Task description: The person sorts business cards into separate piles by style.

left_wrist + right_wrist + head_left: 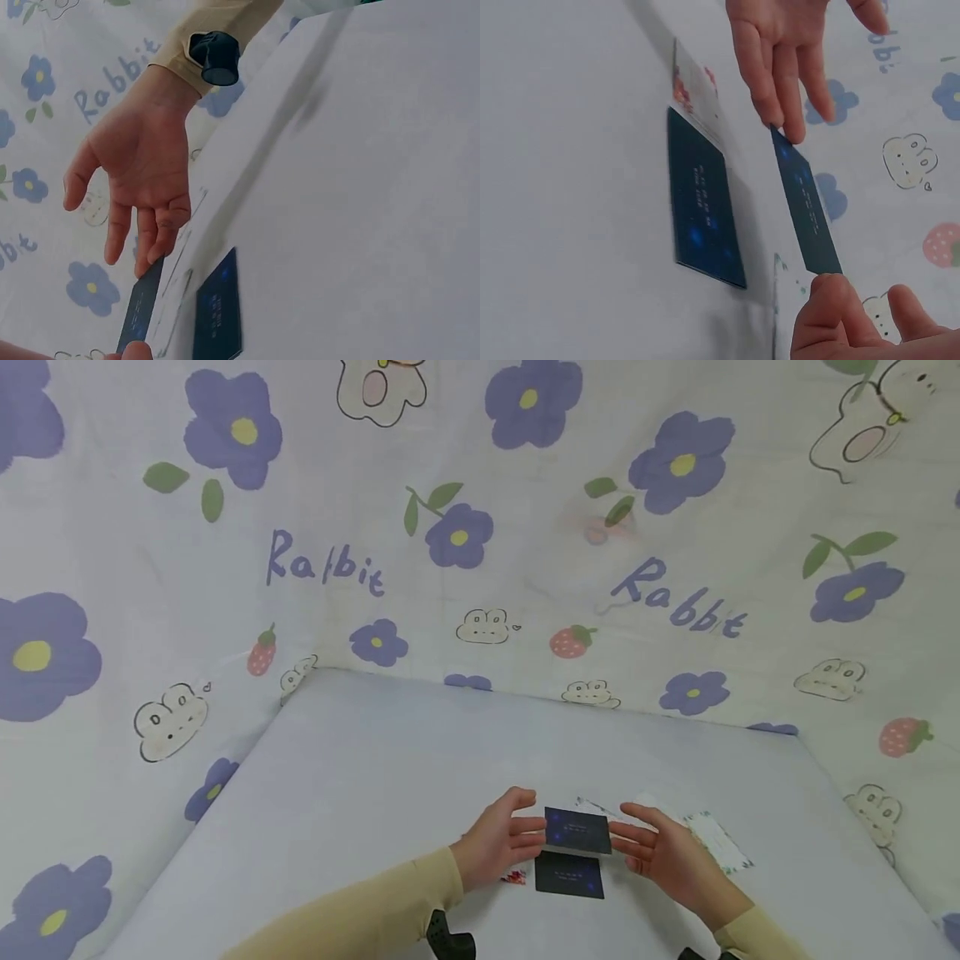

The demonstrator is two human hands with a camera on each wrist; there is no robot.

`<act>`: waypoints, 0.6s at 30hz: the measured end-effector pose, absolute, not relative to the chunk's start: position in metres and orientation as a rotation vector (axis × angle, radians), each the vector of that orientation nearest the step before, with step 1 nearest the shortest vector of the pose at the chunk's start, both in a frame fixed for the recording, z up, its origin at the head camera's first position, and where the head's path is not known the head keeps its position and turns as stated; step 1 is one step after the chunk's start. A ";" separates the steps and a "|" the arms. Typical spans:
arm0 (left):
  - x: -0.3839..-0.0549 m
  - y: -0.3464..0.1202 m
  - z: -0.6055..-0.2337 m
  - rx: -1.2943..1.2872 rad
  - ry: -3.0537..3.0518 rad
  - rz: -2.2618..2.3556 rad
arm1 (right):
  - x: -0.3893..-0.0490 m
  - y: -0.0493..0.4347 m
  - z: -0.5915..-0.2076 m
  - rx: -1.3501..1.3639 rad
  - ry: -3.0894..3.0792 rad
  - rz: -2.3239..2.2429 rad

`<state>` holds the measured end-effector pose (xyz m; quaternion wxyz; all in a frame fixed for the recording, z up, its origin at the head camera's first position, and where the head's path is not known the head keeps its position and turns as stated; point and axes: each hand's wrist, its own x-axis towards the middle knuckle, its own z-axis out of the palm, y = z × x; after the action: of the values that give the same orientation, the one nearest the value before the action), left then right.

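Head view high, wrist views near hands

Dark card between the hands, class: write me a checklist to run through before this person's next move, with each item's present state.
1. Left hand touching the held card: ok, fingertips at one end.
2. Right hand touching it: ok, fingers at the opposite end.
3. Left thumb on the held card: not ok, it stands clear.
4. Held card raised off the table: ok.
5. Other dark card lying on the table: ok.
6. Red-flowered card free of the other dark card: cannot tell; they may overlap.
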<state>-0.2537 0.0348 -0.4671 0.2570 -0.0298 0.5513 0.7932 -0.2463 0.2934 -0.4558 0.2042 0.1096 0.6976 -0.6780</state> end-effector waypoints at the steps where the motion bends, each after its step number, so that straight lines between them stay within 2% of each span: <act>1: -0.251 0.035 -0.468 -0.089 1.492 2.141 | -0.243 0.294 -0.457 0.319 1.935 -1.897; 9: -0.237 0.034 -0.471 -0.111 1.489 2.071 | -0.219 0.298 -0.465 0.297 1.854 -1.932; 18: -0.226 0.037 -0.472 -0.110 1.492 2.021 | -0.210 0.306 -0.472 0.285 1.835 -1.932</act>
<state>-0.2264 0.0369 -0.4716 0.3085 -0.0416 0.5643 0.7646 -0.2099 0.3063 -0.4723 0.2288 0.1036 0.6667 -0.7017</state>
